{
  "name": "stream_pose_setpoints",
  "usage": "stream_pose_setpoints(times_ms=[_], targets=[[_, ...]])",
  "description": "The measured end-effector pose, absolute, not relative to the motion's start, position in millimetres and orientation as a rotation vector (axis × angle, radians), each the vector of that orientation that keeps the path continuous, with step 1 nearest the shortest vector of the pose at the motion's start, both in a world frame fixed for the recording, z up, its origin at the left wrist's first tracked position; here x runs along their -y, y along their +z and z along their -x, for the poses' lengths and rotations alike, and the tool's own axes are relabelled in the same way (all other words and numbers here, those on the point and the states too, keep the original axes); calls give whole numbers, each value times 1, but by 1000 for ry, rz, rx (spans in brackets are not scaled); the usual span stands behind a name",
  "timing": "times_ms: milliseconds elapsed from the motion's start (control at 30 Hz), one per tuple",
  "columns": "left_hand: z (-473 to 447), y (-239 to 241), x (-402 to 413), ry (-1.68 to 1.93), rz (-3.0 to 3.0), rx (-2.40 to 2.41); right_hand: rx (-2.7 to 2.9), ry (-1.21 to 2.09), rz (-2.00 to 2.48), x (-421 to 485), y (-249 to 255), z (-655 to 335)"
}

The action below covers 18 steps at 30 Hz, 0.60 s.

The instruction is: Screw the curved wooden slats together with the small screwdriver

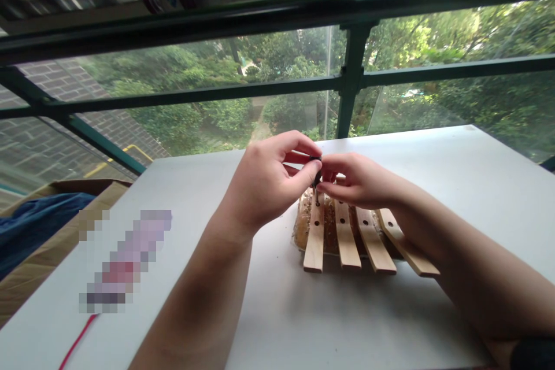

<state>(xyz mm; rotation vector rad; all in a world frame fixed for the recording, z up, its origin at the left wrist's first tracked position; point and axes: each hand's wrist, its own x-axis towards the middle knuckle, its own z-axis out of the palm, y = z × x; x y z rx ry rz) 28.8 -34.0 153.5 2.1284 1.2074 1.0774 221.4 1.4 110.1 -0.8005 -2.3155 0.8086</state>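
Both hands meet over the far end of the leftmost wooden slat. My left hand pinches the black handle of a small screwdriver between thumb and fingers. My right hand is closed against the same handle from the other side, its fingertips partly hidden. The thin metal shaft points down to a dark hole or screw in that slat. Several pale slats with dark holes, such as the second slat, lie side by side across a brown block that looks wrapped in clear plastic. My right forearm covers part of the rightmost slat.
Everything stands on a white table. A pixelated object with a red cable lies at the left. Beside the table is a cardboard box holding blue cloth. A green railing with glass runs behind.
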Motion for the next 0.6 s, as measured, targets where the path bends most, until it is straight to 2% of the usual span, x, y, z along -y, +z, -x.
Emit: stream_pose_setpoints(times_ms=[600], targets=[[-25,150,30,1142,-2336,-1178,2284,874,766,-4,106,-222]])
